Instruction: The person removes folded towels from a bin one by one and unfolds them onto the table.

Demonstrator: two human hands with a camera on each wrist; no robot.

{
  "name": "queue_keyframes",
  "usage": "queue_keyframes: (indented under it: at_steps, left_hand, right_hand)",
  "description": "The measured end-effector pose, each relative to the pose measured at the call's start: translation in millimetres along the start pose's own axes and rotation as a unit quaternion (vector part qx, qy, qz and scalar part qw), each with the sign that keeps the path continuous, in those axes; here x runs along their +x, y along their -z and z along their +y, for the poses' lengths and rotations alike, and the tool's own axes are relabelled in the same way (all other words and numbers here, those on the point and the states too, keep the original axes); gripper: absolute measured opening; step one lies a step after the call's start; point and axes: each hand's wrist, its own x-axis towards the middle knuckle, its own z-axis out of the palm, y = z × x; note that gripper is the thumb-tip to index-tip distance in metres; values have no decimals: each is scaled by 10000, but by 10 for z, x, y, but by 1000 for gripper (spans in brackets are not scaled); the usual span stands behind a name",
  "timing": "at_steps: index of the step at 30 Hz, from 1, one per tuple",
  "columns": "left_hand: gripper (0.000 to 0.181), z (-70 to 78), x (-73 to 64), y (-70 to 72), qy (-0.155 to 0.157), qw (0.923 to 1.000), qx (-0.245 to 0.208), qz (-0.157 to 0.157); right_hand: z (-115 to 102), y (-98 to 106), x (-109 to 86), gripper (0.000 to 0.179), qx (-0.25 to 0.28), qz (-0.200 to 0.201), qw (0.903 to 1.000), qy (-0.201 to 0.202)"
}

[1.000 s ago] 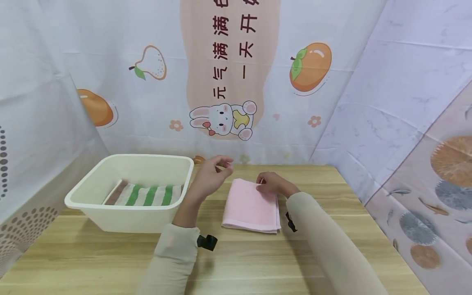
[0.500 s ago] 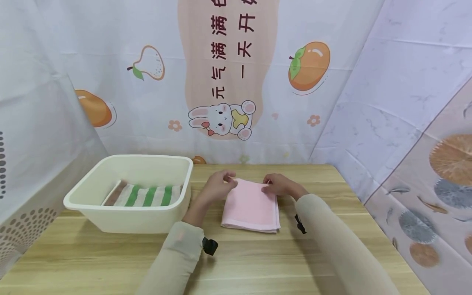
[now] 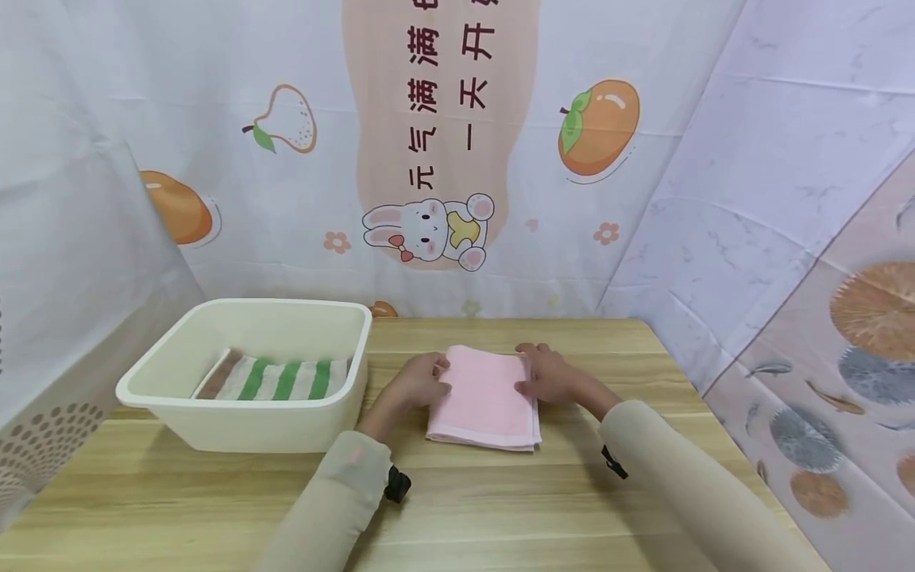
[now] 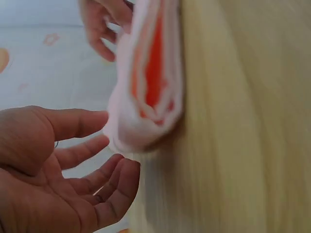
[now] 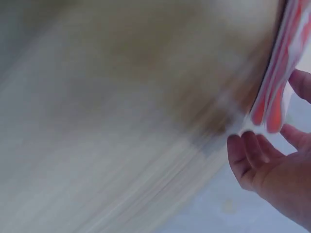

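A folded pink towel (image 3: pixel 484 401) lies flat on the wooden table, its layered folds showing orange-red inside in both wrist views. My left hand (image 3: pixel 417 383) is at its left edge. In the left wrist view that hand's thumb and fingers are spread apart, fingertips right at the rounded fold (image 4: pixel 129 128). My right hand (image 3: pixel 552 376) is at the towel's right edge, the thumb over the top. Seen from the right wrist, its loosely bent fingers (image 5: pixel 252 150) are beside the layered edge (image 5: pixel 274 104), without closing on it.
To the left stands a cream plastic basin (image 3: pixel 246 429) holding a towel with green, white and brown stripes (image 3: pixel 286 380). The wooden table (image 3: pixel 500 516) ends at a printed curtain (image 3: pixel 286 214) behind, with more curtain on both sides.
My left hand has come down from above the table to the towel's left edge. My right hand has slid slightly right and nearer along the towel's right edge. The towel stays in place.
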Motion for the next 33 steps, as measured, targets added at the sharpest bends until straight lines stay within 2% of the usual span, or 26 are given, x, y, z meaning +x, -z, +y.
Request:
queue_keyframes:
  at_steps: [2, 5, 9, 12, 14, 18, 21, 27, 33]
  left_hand:
    - [37, -23, -12, -6, -399, 9969, 680, -50]
    - [35, -57, -29, -11, -1045, 9824, 1535, -181]
    - [34, -84, -47, -13, -1597, 9660, 1968, -509]
    - [35, -79, -70, 6, -1850, 9561, 2117, -826]
    - [36, -68, -88, 18, -1919, 9517, 2134, -1088]
    - [37, -51, -105, 3, -1957, 9458, 2154, -1444]
    - [37, -39, -114, -31, -1961, 9448, 2182, -1459]
    - [37, 43, -118, -107, -1927, 9453, 2176, -1480]
    - [38, 161, -82, -287, -1833, 9438, 2346, -1433]
  right_hand:
    - [-30, -42, -75, 67, -305, 175, 9993, 113]
    - [-84, -98, -180, 61, -740, 432, 9950, 508]
    - [-163, -150, -288, 52, -1252, 735, 9823, 1185]
    - [-216, -176, -342, 48, -1476, 721, 9722, 1666]
    - [-244, -192, -365, 47, -1453, 509, 9698, 1891]
    - [-256, -211, -392, 49, -1262, 14, 9718, 1990]
    - [-229, -211, -404, 48, -1183, -95, 9720, 2026]
    - [-148, -178, -426, 45, -1221, -37, 9667, 2250]
    - [31, -129, -516, 42, -1119, -24, 9676, 2264]
